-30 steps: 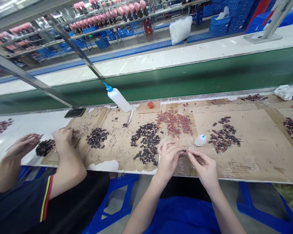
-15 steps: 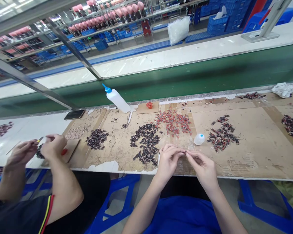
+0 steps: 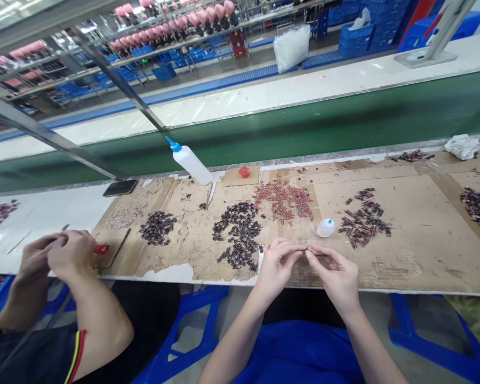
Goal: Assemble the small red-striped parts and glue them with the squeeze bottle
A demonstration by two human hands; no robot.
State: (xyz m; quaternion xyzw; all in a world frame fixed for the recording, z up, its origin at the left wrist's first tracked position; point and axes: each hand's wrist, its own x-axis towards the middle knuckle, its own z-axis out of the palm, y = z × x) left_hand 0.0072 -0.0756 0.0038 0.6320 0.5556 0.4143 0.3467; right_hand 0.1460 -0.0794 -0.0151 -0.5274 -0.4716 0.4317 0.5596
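Cardboard bench (image 3: 416,240) | left hand (image 3: 278,266), right hand (image 3: 338,277) fingertips meeting, pinching

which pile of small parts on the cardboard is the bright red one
The red pile, behind the dark pile and beside the small white bottle; the other piles look dark.

The desk (image 3: 424,234) wears brown cardboard, scuffed pale in patches, with white edges showing. A dark, near-black heap of small parts (image 3: 240,234) lies beside a red-and-silver speckled pile (image 3: 286,200). Another pile (image 3: 364,224) mixes black with red. The squeeze bottle (image 3: 190,162) is translucent white with a bright blue nozzle; the small round bottle (image 3: 326,228) is white with a blue tip. The conveyor belt (image 3: 304,128) is dark green. A small cap (image 3: 244,172) is orange-red.
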